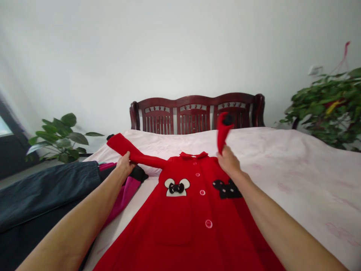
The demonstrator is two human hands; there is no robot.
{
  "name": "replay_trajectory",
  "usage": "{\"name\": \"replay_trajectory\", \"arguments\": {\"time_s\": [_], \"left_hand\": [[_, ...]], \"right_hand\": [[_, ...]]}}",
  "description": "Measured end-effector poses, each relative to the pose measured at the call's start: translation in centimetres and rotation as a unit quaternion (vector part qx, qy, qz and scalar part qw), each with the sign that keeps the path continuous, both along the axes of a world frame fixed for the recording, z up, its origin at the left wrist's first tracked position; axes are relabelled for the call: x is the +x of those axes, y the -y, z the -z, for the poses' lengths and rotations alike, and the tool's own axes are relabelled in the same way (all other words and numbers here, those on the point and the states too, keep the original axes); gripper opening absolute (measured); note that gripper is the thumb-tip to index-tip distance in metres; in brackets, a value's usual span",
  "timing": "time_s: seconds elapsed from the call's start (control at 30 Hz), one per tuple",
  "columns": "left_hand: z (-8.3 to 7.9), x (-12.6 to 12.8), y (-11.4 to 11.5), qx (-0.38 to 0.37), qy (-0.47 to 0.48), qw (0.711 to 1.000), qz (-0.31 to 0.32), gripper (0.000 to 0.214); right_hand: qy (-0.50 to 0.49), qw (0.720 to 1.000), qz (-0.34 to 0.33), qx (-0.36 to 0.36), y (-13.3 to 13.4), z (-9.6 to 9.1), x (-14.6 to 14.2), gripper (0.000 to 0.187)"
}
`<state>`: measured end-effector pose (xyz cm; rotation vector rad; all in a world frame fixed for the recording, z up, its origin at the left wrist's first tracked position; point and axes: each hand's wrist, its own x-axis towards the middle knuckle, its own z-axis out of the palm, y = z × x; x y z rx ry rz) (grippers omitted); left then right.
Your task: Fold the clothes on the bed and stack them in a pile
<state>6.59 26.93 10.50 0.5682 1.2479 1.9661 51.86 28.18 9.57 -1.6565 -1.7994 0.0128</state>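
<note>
Head view, live: dark denim garment (47,188) and magenta garment (124,195) at far left. Left forearm reaching forward, left hand (124,165) closed around one red sleeve (126,147). Red button-front dress (175,218) lying flat on a pale pink bedsheet (296,180), white mouse-head patch (177,187) and black one (227,189) on the chest. Right hand (229,161) gripping the other sleeve (223,130), held upright.

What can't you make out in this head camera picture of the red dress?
Head view:
The red dress: its hem is cut off by the bottom edge.
The raised sleeve's cuff: blurred.
The magenta garment: partly hidden by the left forearm.
The window: cut off by the left edge.
</note>
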Motion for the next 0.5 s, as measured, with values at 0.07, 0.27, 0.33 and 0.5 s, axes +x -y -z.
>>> {"name": "replay_trajectory", "arguments": {"time_s": [0.07, 0.27, 0.33, 0.5], "left_hand": [[-1.1, 0.7, -0.4, 0.002, -0.017, 1.0, -0.002, 0.015], [-4.4, 6.1, -2.1, 0.054, -0.204, 0.977, 0.038, 0.027], [-4.4, 9.2, -2.2, 0.072, -0.294, 0.949, 0.084, 0.032], [1.4, 18.0, 0.3, 0.028, -0.666, 0.698, 0.262, 0.064]], "right_hand": [[0.144, 0.975, -0.131, -0.108, 1.4, 1.8, -2.9, 0.056], [0.212, 0.95, -0.158, -0.168, 4.5, 6.0, -5.6, 0.061], [0.217, 0.948, -0.16, -0.169, 4.8, 6.1, -5.4, 0.064], [0.23, 0.941, -0.182, -0.17, 6.7, 5.9, -4.7, 0.069]]}}
